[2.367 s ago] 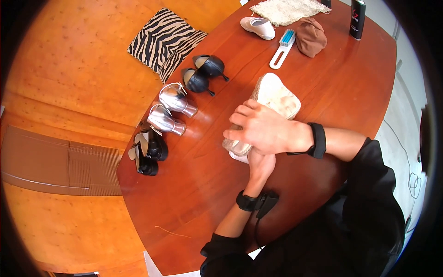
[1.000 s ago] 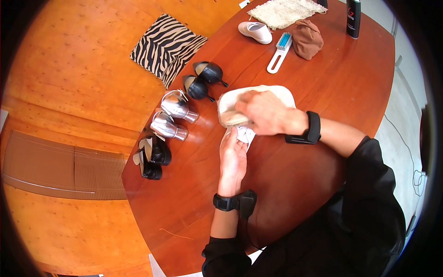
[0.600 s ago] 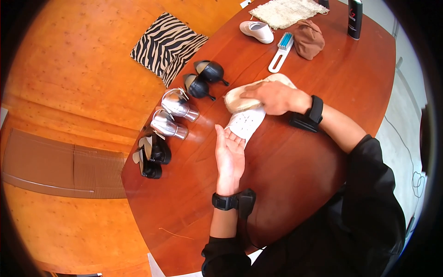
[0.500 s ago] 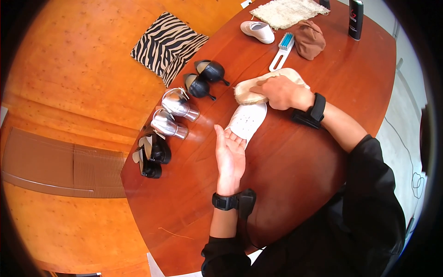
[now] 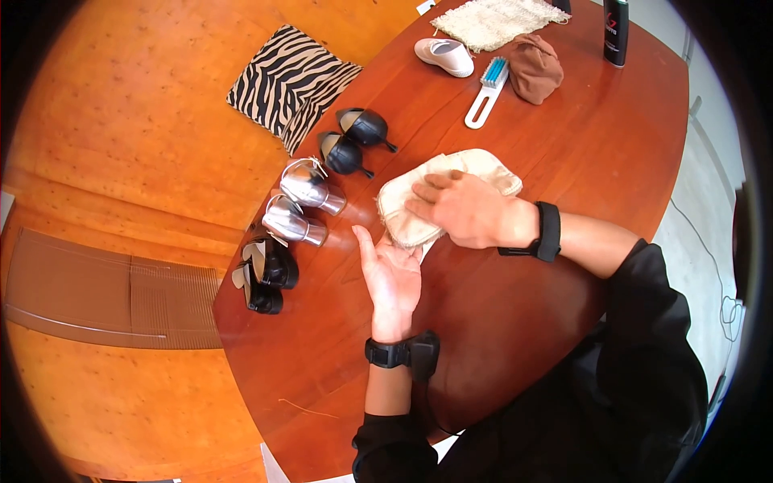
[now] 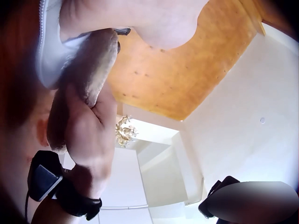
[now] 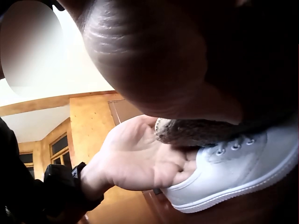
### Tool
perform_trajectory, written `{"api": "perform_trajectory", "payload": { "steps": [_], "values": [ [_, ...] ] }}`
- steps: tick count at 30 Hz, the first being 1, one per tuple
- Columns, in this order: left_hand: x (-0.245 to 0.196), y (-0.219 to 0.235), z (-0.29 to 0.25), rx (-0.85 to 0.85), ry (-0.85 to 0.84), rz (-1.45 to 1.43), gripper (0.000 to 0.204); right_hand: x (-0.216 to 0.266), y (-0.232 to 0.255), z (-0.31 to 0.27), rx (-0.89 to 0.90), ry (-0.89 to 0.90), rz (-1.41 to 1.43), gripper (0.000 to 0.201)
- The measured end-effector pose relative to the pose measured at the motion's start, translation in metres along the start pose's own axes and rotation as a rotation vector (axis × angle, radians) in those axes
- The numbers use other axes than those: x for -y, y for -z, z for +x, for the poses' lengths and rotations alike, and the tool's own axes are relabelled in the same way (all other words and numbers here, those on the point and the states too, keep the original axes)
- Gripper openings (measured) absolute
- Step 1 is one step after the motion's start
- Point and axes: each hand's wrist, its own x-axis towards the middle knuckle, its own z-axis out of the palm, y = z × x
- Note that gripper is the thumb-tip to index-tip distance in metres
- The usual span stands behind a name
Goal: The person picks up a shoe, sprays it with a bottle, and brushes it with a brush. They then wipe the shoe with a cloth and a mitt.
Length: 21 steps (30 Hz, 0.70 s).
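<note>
A cream fluffy pad (image 5: 396, 197) lies beneath the right hand (image 5: 475, 213), which grips it; the thumb lies along the pad (image 6: 100, 63) in the left wrist view. Palm up, the left hand (image 5: 390, 278) has its thumb extended and its other fingers inside the opening of a white lace-up shoe (image 7: 252, 163), as the right wrist view shows. The pad covers most of the shoe in the head view. Dark edge of the pad (image 7: 187, 132) meets the shoe near its eyelets.
Silver heels (image 5: 298, 217), black heels (image 5: 362, 126) and black shoes (image 5: 270, 262) line the table's left edge. Farther back are another white shoe (image 5: 447, 56), a blue-bristled brush (image 5: 487, 92), a brown cloth bundle (image 5: 535, 68), a cream shaggy cloth (image 5: 491, 22) and a black can (image 5: 616, 32).
From beyond the shoe's toe, the right hand has brought the pad down and left over the shoe. The left hand has shifted slightly left, still palm up.
</note>
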Motion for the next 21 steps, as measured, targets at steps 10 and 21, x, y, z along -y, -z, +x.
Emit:
{"api": "perform_trajectory", "payload": {
  "steps": [10,21],
  "values": [
    [0.005,0.005,0.004,0.009,-0.002,0.056,0.078,-0.047,-0.023,0.011,0.113,-0.307,-0.137,0.041],
    [0.006,-0.001,0.0,-0.043,0.063,0.064,0.071,0.014,0.011,-0.007,0.013,-0.067,-0.276,0.029]
  ]
}}
